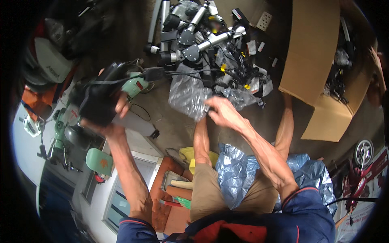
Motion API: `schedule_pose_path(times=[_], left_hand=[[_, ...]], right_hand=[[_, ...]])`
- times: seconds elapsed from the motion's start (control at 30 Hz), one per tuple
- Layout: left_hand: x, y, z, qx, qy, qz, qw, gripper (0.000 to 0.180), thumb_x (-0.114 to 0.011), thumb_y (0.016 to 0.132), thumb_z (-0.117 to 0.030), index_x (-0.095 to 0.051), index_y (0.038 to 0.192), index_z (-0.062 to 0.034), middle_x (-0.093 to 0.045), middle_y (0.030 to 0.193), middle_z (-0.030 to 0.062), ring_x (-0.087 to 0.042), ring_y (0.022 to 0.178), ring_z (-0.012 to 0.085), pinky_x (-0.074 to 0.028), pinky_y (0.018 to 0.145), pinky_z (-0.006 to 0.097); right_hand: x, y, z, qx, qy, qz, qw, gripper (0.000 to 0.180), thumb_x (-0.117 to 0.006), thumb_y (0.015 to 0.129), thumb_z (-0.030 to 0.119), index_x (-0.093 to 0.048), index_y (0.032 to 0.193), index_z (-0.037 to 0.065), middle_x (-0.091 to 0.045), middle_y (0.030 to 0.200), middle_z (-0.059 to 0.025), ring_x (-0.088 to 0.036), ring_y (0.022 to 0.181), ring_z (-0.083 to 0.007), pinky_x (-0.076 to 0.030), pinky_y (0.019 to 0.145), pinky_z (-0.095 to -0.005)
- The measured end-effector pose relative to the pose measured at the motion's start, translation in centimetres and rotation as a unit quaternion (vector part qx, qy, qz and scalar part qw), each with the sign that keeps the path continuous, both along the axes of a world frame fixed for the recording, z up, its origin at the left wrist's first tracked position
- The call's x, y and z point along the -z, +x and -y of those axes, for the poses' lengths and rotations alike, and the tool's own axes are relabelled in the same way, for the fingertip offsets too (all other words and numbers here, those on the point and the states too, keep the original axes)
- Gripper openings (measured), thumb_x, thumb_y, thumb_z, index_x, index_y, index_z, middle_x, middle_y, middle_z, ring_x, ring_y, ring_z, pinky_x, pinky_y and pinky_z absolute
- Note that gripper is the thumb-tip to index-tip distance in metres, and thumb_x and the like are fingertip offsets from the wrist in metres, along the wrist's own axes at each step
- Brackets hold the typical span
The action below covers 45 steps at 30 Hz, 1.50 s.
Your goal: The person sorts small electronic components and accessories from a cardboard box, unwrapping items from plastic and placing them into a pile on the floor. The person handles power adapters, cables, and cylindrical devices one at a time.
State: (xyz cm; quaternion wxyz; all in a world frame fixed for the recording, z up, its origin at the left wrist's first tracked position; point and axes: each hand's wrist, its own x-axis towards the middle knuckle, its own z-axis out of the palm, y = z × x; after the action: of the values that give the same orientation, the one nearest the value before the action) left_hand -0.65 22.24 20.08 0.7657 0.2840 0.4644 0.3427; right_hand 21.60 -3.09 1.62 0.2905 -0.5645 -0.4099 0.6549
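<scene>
My left hand (115, 117) is raised on the left, its fingers wrapped round a black boxy device (100, 99), smeared by motion. Dark cables run from that device to a small black block (154, 74) and on toward the pile. In the middle, my right hand (223, 113) pinches the edge of a crumpled clear plastic bag (188, 96). Whatever the bag contains, if anything, I cannot make out. Just beyond it lies a heap of silver tubular actuators (198, 45) with black housings, tangled with black cables, yellow tags and more plastic.
An open cardboard box (312, 52) with dark cabled parts stands at the right. Silvery plastic sheeting (235, 170) lies around my legs. A white socket block (264, 21) is on the floor at the back. An orange seat (162, 174) and green scooters (60, 129) fill the left.
</scene>
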Motion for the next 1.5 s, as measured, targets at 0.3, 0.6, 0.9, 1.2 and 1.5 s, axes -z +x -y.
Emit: schedule_pose_path(times=[0.3, 0.6, 0.9, 1.2, 1.5], left_hand=[[-14.1, -8.0, 7.1, -0.039, -0.057, -0.208, 0.976, 0.08, -0.065, 0.092, -0.058, -0.045, 0.149, -0.0058, -0.056, 0.131, 0.027, -0.056, 0.081, 0.0281, -0.045, 0.046, 0.033], [-14.2, -4.7, 17.3, -0.048, -0.339, -0.062, 0.938, 0.056, -0.052, 0.102, -0.053, -0.051, 0.145, -0.0172, -0.047, 0.146, 0.0328, -0.064, 0.1, 0.0443, -0.045, 0.035, 0.037], [-2.5, 4.9, 24.8, -0.006, -0.62, 0.299, 0.726, 0.078, -0.054, 0.101, -0.049, -0.034, 0.157, 0.0011, -0.047, 0.147, 0.0378, -0.073, 0.087, 0.0436, -0.053, 0.036, 0.041], [-9.1, 8.5, 22.0, -0.005, -0.679, 0.231, 0.697, 0.069, -0.052, 0.096, -0.07, -0.063, 0.133, -0.013, -0.057, 0.134, 0.0353, -0.068, 0.108, 0.0494, -0.063, 0.055, 0.051], [-15.5, 6.6, 16.1, 0.04, -0.265, 0.218, 0.938, 0.052, -0.083, 0.076, -0.058, -0.069, 0.108, -0.0196, -0.064, 0.121, 0.026, -0.07, 0.073, 0.0467, -0.064, 0.055, 0.044]], right_hand=[[-0.5, -0.7, -5.9, 0.596, -0.04, -0.684, 0.419, 0.072, -0.062, 0.078, 0.027, -0.054, 0.134, -0.017, -0.049, 0.151, -0.0323, -0.04, 0.147, -0.0488, -0.027, 0.124, -0.0647], [-14.7, 11.1, 5.9, 0.508, -0.341, -0.334, 0.717, 0.013, -0.063, 0.103, 0.016, -0.059, 0.105, 0.004, -0.058, 0.079, -0.0035, -0.035, 0.049, -0.003, -0.025, 0.044, -0.0229], [-32.8, 8.4, 8.1, 0.067, -0.214, 0.012, 0.974, 0.058, -0.06, 0.099, 0.014, -0.038, 0.142, -0.017, -0.066, 0.091, -0.0345, -0.068, 0.067, -0.0491, -0.056, 0.059, -0.0526], [-35.7, 4.2, 10.7, -0.088, -0.095, -0.052, 0.99, 0.071, -0.053, 0.1, 0.016, -0.024, 0.152, -0.022, -0.065, 0.086, -0.0316, -0.067, 0.051, -0.0351, -0.054, 0.043, -0.0458], [-19.0, 15.5, 2.9, 0.234, 0.01, 0.011, 0.972, 0.023, -0.059, 0.087, -0.005, -0.072, 0.105, 0.002, -0.071, 0.1, -0.015, -0.069, 0.093, -0.0309, -0.058, 0.085, -0.0412]])
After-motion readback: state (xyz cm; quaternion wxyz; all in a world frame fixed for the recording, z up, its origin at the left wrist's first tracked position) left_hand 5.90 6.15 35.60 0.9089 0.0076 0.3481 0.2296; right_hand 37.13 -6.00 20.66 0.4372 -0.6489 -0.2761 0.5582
